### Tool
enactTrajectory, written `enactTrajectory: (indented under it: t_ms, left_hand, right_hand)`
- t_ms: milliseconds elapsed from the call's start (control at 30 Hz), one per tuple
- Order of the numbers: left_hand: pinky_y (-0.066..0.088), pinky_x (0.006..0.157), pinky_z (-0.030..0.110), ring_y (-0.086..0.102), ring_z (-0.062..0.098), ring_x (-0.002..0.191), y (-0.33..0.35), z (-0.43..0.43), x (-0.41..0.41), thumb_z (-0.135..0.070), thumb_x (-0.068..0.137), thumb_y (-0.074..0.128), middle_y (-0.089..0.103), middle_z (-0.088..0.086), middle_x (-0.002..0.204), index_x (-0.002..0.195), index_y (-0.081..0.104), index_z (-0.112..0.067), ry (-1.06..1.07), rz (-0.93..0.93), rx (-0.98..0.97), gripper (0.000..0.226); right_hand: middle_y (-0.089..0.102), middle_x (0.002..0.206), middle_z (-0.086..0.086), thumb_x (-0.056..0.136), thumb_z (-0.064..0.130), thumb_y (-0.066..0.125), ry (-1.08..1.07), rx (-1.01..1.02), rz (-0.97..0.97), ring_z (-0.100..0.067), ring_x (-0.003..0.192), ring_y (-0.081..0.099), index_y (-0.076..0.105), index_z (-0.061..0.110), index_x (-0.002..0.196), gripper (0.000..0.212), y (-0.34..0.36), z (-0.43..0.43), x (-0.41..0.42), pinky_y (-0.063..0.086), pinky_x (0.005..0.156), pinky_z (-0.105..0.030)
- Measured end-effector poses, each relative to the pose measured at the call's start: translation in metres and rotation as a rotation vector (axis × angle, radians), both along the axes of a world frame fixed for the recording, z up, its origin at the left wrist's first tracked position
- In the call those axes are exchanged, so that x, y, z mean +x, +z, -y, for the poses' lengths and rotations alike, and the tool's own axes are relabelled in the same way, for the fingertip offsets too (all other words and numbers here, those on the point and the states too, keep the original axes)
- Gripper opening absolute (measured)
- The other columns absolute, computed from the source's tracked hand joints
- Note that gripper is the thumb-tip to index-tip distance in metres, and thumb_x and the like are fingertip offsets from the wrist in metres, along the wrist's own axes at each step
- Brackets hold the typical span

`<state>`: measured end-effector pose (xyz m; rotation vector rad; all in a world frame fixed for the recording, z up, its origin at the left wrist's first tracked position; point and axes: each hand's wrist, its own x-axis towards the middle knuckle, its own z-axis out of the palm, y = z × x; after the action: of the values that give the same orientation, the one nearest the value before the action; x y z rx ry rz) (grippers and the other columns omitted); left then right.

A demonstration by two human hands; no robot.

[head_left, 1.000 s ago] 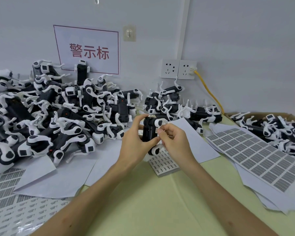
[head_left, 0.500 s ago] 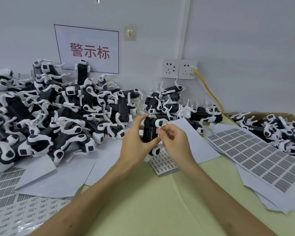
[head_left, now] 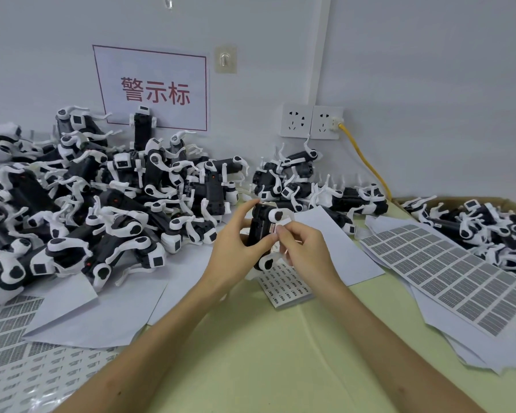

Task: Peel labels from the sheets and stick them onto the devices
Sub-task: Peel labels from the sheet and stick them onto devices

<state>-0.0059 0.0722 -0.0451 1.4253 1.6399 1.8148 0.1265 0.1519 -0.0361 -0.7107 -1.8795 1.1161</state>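
Observation:
My left hand (head_left: pixel 233 248) grips a black-and-white device (head_left: pixel 262 225) upright above the table's middle. My right hand (head_left: pixel 304 248) pinches a small label (head_left: pixel 273 229) against the device's right side with thumb and fingertips. A small label sheet (head_left: pixel 286 284) lies on the table just below the hands. A large sheet of grey labels (head_left: pixel 447 269) lies to the right.
A big heap of the same devices (head_left: pixel 87 210) fills the left and back of the table. A cardboard box (head_left: pixel 489 228) with more devices stands at the right. Blank backing papers (head_left: pixel 102 308) and used label sheets (head_left: pixel 12 353) lie at the left. A yellow cable (head_left: pixel 364 162) runs from the wall socket.
Both hands stay almost in place around the device. The right fingers have shifted slightly on the label at the device's side.

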Motion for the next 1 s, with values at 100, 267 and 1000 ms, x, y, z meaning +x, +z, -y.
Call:
enactTrajectory:
  t_ms: [100,267,1000]
  left_hand:
    - [0.061,0.084,0.028,0.074,0.012,0.101,0.001,-0.001,-0.003,-0.028,0.094,0.078,0.077,-0.002,0.108,0.142,0.054,-0.042,-0.018,0.041,0.012,0.055]
    - [0.056,0.097,0.029,0.073,0.018,0.109,0.002,-0.001,-0.006,-0.013,0.103,0.064,0.078,0.001,0.113,0.144,0.057,-0.036,-0.074,0.242,0.016,0.048]
    - [0.050,0.098,0.039,0.063,0.019,0.097,0.017,0.003,0.003,-0.026,0.110,0.048,0.069,0.004,0.109,0.132,0.064,-0.031,-0.142,0.512,-0.092,0.027]
  right_hand:
    - [0.057,0.066,0.005,0.106,0.018,0.051,0.050,0.030,0.004,-0.003,0.051,0.046,0.065,0.017,0.077,0.032,0.000,0.002,-0.001,0.037,0.058,-0.024]
    - [0.061,0.069,0.016,0.102,0.007,0.053,0.098,0.053,-0.036,0.000,0.052,0.052,0.068,0.015,0.090,0.020,0.001,0.007,-0.002,0.039,0.058,-0.014]
    - [0.059,0.064,0.016,0.096,0.004,0.056,-0.187,-0.003,-0.318,-0.008,0.055,0.050,0.068,0.016,0.083,0.021,0.014,-0.003,0.008,0.042,0.054,-0.018]
